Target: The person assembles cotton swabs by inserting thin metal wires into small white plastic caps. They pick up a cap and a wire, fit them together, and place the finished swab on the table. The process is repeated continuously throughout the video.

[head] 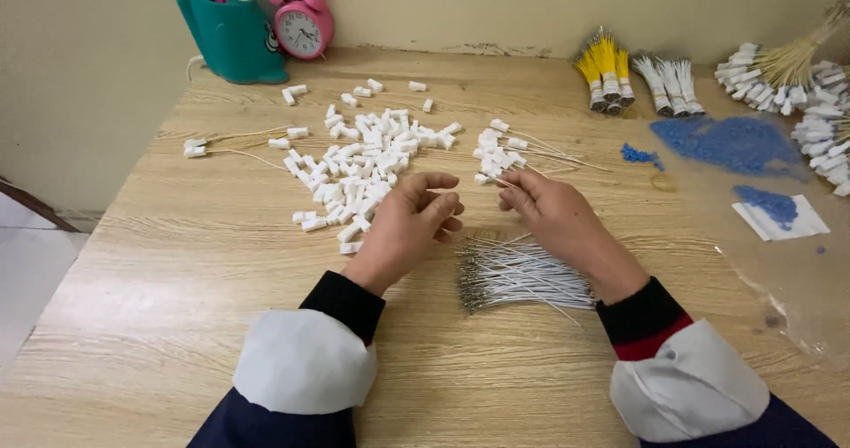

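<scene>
Both hands' grips pinched: left hand (409, 220), right hand (551, 211), thin wire (509, 185).

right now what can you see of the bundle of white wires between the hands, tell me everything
The bundle of white wires lies flat on the wooden table, strands roughly parallel, running left to right. They look like thin white insulated leads with small dark metal tips gathered at the left end; a few strands splay loose at the right and top. It sits just below the left hand and against the right hand and its wrist, which seems to rest on it.
</scene>
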